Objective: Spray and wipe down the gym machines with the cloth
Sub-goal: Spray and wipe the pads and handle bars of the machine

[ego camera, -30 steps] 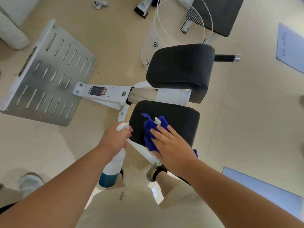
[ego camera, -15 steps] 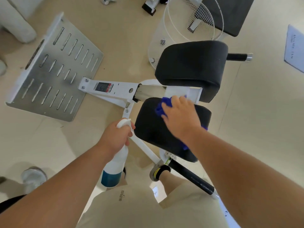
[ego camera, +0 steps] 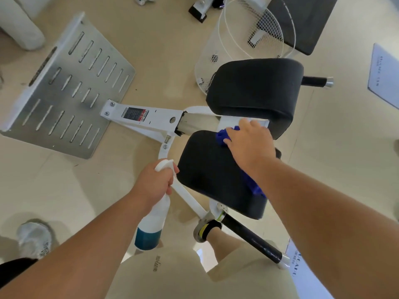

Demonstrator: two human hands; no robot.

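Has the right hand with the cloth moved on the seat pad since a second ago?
Yes. The right hand has slid the blue cloth across the lower black pad, from its near side to its far edge, next to the upper pad.

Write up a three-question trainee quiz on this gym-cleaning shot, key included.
1. True or false: the left hand grips the spray bottle near its top.
2. The cloth is pressed against: A) the slotted metal footplate; B) the near black pad; C) the wire basket.
3. Fill in: the ____ hand presses the cloth.

Key: 1 true; 2 B; 3 right hand.
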